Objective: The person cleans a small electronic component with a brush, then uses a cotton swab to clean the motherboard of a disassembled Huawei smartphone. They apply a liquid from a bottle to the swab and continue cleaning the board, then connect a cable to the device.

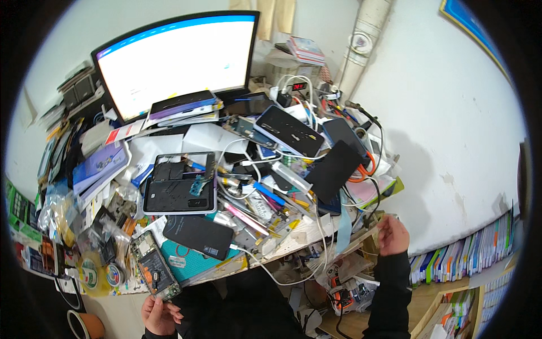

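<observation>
My left hand, at the desk's front edge, pinches the lower end of an opened phone with its circuit boards and dark battery bare. The phone tilts over the edge of a teal mat. A dark phone back panel lies beside it on the mat. Off the right end of the desk, my right hand is raised with its fingers closed together. What they hold, if anything, is too small to make out.
A monitor stands at the back. A phone housing, dark phones, a blue-handled tool and white cables crowd the desk. Tape rolls lie at left, a bin below. Thin boxes line a shelf at right.
</observation>
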`<state>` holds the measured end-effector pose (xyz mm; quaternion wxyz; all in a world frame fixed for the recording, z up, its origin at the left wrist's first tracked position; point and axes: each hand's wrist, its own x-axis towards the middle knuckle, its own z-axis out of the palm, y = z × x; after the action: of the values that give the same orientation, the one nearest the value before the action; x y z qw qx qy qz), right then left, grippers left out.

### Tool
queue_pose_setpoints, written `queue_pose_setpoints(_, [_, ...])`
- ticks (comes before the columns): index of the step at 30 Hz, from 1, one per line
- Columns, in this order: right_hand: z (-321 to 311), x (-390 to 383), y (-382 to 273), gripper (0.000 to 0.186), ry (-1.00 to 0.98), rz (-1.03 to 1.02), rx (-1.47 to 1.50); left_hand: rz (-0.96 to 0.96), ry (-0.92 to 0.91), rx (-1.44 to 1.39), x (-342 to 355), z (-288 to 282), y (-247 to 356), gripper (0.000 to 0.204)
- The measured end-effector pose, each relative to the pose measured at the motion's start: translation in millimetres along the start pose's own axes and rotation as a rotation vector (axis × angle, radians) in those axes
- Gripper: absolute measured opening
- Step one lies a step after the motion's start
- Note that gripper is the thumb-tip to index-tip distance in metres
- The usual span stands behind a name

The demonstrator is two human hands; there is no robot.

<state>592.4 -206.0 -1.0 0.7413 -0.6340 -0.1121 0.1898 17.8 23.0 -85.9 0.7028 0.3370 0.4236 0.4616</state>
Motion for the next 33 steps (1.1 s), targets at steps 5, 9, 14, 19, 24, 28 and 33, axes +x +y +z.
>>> queue_pose_setpoints(5, [-98, 90, 67, 0.055, 0.476, 0.227, 0.341, -0.038, 0.163, 0.116, 4, 1, -1, 0.021])
queue_pose_setpoints(9, [-115, 137, 114, 0.057, 0.336, 0.299, 0.413, -0.025, 0.127, 0.117, 3, 5, 7, 0.020])
queue_pose_setpoints(14, [-118, 206, 148, 0.038, 0.192, 0.246, 0.485, -0.042, 0.156, 0.149, -4, 12, 11, 0.024])
queue_pose_setpoints(19, [-135, 253, 173, 0.044, 0.068, 0.156, 0.419, -0.082, 0.110, 0.197, -13, 17, 16, 0.030])
queue_pose_setpoints(24, [-161, 273, 178, 0.029, 0.201, 0.217, 0.245, -0.165, -0.040, 0.165, -10, 22, 28, 0.033])
queue_pose_setpoints(28, [-178, 283, 169, 0.027, 0.356, 0.231, 0.170, -0.352, -0.192, 0.018, -5, 25, 41, 0.030])
queue_pose_setpoints(33, [-185, 223, 128, 0.035, 0.275, 0.236, 0.212, -0.362, -0.467, -0.175, -4, 35, 49, 0.021])
